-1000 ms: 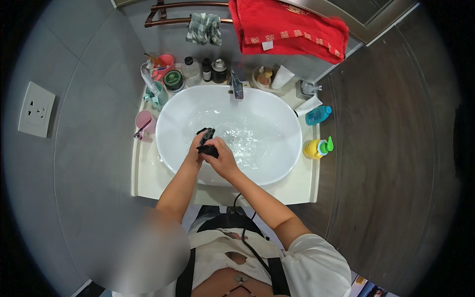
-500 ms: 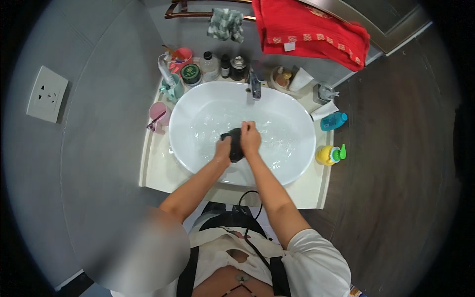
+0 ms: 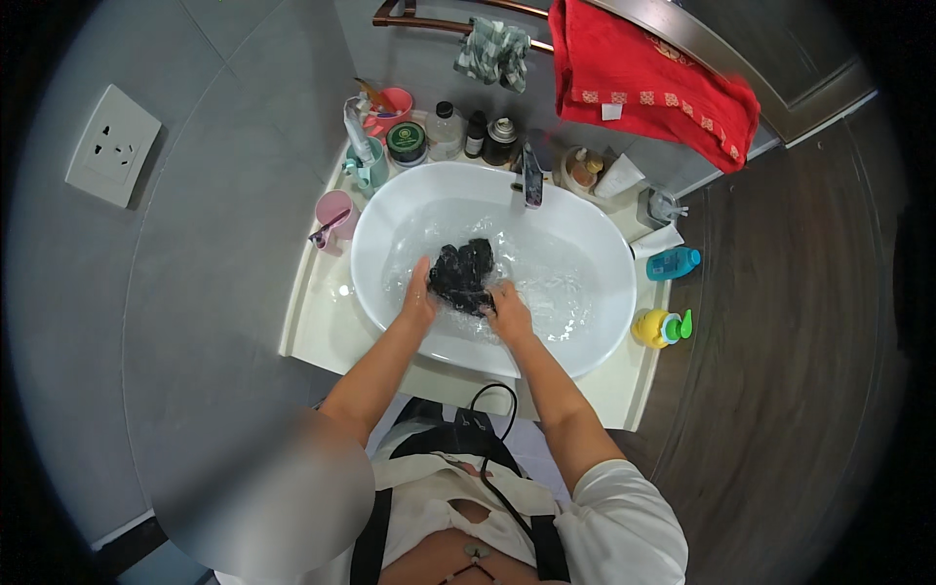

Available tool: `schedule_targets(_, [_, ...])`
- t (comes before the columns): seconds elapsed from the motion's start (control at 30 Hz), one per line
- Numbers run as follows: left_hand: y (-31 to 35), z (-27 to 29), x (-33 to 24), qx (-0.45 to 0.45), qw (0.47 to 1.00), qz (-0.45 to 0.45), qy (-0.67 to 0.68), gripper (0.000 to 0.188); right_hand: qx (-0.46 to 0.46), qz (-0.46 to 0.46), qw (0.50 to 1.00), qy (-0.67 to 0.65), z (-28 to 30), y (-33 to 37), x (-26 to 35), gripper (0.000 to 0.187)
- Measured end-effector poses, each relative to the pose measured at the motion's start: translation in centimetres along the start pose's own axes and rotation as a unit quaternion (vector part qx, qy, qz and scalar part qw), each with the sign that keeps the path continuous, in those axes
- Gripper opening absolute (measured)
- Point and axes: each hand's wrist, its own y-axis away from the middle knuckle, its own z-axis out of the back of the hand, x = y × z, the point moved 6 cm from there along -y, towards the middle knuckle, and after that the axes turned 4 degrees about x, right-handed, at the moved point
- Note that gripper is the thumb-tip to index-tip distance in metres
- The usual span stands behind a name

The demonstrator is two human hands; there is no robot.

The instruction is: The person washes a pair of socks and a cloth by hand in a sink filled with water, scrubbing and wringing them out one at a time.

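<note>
A crumpled black cloth (image 3: 461,276) lies spread in the water of a white oval sink (image 3: 366,263). At its left side is my left hand (image 3: 420,295), fingers stretched out along the edge and partly hidden by the cloth. My right hand (image 3: 509,312) pinches the cloth's lower right edge between thumb and fingers. Ripples and bubbles surround both hands. The faucet (image 3: 530,175) stands at the sink's far rim, beyond the cloth.
Left and behind the sink stand a pink cup (image 3: 336,213), a teal cup (image 3: 368,171), a dark round jar (image 3: 407,142) and several bottles. At right are a blue bottle (image 3: 673,263) and a yellow pump bottle (image 3: 658,330). A red towel (image 3: 648,97) hangs above.
The bunched black cloth has opened out into the water. My hands have moved apart, the right one lower and to the right. The whole view has shifted slightly.
</note>
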Motion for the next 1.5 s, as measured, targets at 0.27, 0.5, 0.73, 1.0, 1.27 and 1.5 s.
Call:
schedule_targets(0.27, [2.1, -2.6, 0.9, -0.017, 0.991, 0.109, -0.073, 0.068, -0.155, -0.045, 0.971, -0.177, 2.8, -1.5, 5.5, 0.049])
schedule_targets(0.5, [1.4, -6.9, 0.5, 0.179, 0.971, 0.158, 0.022, 0.04, -0.107, 0.071, 0.976, -0.176, 9.4, 1.8, 14.8, 0.019])
schedule_targets(0.73, [0.4, -6.6, 1.2, 0.113, 0.992, -0.015, 0.059, 0.025, -0.224, -0.011, 0.971, -0.086, 7.9, -0.1, 11.9, 0.024])
schedule_targets(1.0, [1.0, -4.7, -1.4, -0.039, 0.976, -0.136, -0.167, 0.026, -0.154, -0.112, 0.97, -0.153, 5.8, 0.0, 1.4, 0.03])
schedule_targets(1.27, [1.6, -0.8, -0.7, -0.064, 0.995, -0.007, -0.07, 0.069, -0.134, -0.051, 0.972, -0.187, 0.7, 1.7, -3.0, 0.048])
schedule_targets(1.5, [2.0, 0.4, 2.4, -0.086, 0.98, 0.131, -0.127, 0.085, -0.041, -0.156, 0.986, 0.044, 3.9, -0.1, 0.7, 0.04])
